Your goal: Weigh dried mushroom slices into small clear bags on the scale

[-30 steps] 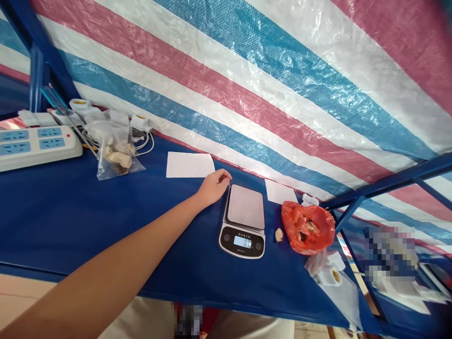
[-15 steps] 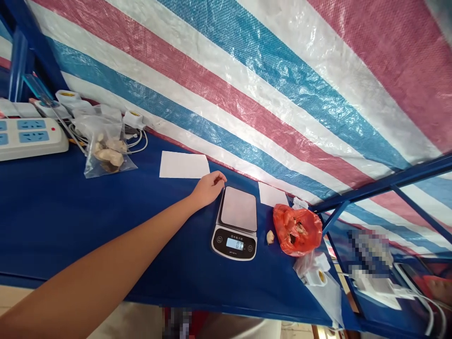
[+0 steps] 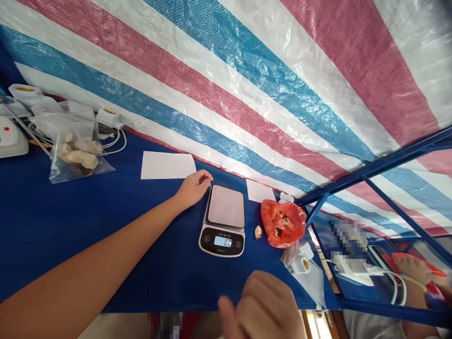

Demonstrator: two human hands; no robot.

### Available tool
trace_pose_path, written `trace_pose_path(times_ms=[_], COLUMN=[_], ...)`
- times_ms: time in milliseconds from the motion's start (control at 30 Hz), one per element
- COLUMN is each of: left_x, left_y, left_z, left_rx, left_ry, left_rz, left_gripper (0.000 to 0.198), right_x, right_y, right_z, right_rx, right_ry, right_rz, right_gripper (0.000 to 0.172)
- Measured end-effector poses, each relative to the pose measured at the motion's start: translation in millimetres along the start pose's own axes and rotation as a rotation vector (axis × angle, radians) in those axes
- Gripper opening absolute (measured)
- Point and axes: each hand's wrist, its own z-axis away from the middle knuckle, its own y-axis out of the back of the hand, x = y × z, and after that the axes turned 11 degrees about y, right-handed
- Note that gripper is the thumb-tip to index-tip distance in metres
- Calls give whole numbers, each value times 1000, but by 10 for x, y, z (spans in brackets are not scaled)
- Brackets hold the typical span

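Observation:
My left hand (image 3: 195, 188) rests on the blue table at the upper left corner of a kitchen scale (image 3: 226, 207), its fingers curled in and nothing seen in them. The bare weighing plate tops the scale, and its lit display appears to read 0.7. Low in the picture, my right hand (image 3: 266, 306) is blurred, the thumb out to the left and the other fingertips hidden. To the right of the scale lies a small pale lump (image 3: 258, 232). Beside that lump sits an open red plastic bag (image 3: 282, 225) with brownish and pale bits inside.
White paper sheets (image 3: 167, 165) lie behind my left hand and the scale. On the left are a clear bag (image 3: 79, 155) of pale lumps, white lamp sockets with cables, and a power strip (image 3: 12, 139). Another socket (image 3: 301, 265) stands right, before a blue metal frame. Another person's foot shows far right.
My right hand has come into view from below. The whole view has shifted, so things on the table appear further left. My left hand stays beside the scale, whose display looks the same.

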Motion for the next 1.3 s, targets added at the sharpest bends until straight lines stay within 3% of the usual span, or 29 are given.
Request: trace_pose_path(times_ms=[100,200,300,467,633,900,1067,1167,1300], left_x=[6,9,5,-7,4,16,28,47,54], left_y=[4,2,-5,-19,-14,-7,-10,-7,-4], left_z=[14,24,19,2,12,26,34,48,55], left_rx=[-3,-13,-5,-1,-1,-7,-4,0,-7], left_ry=[-13,-21,-18,-25,-23,-28,-26,-24,-22], left_rz=[-6,0,-6,-4,-9,-4,-6,3,-6], left_gripper=[17,16,15,15,15,14,14,14,15], right_x=[333,658,981,1426,1563,1703,1816,1825,1774], right_y=[-99,-25,212,709,759,559,463,417,397], right_z=[432,876,1101,1179,1326,1464,1461,1460,1412], right_rx=[94,105,55,-13,-259,-306,-403,-378,-252], right_ry=[-304,-609,-868,-1227,-1336,-1272,-1242,-1264,-1367], right_rz=[142,227,281,478,428,486,502,474,426], right_gripper=[37,26,32,39,48,56,54,44,38])
